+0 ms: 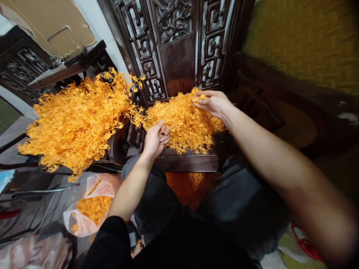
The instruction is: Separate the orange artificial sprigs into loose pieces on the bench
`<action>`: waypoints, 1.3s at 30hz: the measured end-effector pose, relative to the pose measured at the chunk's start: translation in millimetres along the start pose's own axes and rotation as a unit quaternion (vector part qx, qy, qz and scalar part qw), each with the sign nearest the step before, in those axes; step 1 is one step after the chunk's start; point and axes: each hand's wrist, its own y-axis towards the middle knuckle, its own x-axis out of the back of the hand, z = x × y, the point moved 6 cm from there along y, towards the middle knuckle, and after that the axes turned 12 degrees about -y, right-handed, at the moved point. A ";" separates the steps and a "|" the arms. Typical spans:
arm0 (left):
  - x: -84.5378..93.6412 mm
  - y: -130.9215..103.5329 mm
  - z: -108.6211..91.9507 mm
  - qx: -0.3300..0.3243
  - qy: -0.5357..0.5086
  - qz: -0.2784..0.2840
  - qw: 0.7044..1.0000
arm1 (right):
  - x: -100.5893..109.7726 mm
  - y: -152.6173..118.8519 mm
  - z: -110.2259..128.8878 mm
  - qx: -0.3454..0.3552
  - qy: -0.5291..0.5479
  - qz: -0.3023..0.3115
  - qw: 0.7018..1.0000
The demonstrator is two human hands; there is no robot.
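Note:
A heap of orange plastic flower pieces (182, 123) lies on a dark wooden seat (187, 161) in front of me. At the heap's near left edge is my left hand (157, 138), its fingers curled closed; whatever they may hold is hidden. My right hand (211, 102) is at the far right side of the heap, fingers bent round an orange plastic flower piece (199, 98) at their tips. To the left, a larger bundle of orange plastic flower stems (75, 123) rests beside the seat, its thin tips reaching the heap.
A carved dark wooden backrest (179, 59) rises behind the heap. On the floor at lower left stands a whitish plastic bag (81, 224) with small orange pieces (95, 207) in it. More orange material (187, 186) shows below the seat, between my knees. Cardboard (56, 22) is at upper left.

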 end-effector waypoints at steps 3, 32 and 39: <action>2.5 4.5 -1.5 -0.047 0.014 -0.026 0.998 | -13.3 -8.7 0.7 0.026 -0.011 0.014 1.000; 6.0 12.0 -2.5 -0.072 0.116 -0.060 0.989 | -33.9 -57.6 14.8 0.010 -0.062 0.084 0.995; 5.8 12.5 -10.4 -0.135 0.071 -0.107 0.983 | -78.7 -91.2 -4.7 0.068 -0.191 0.172 0.964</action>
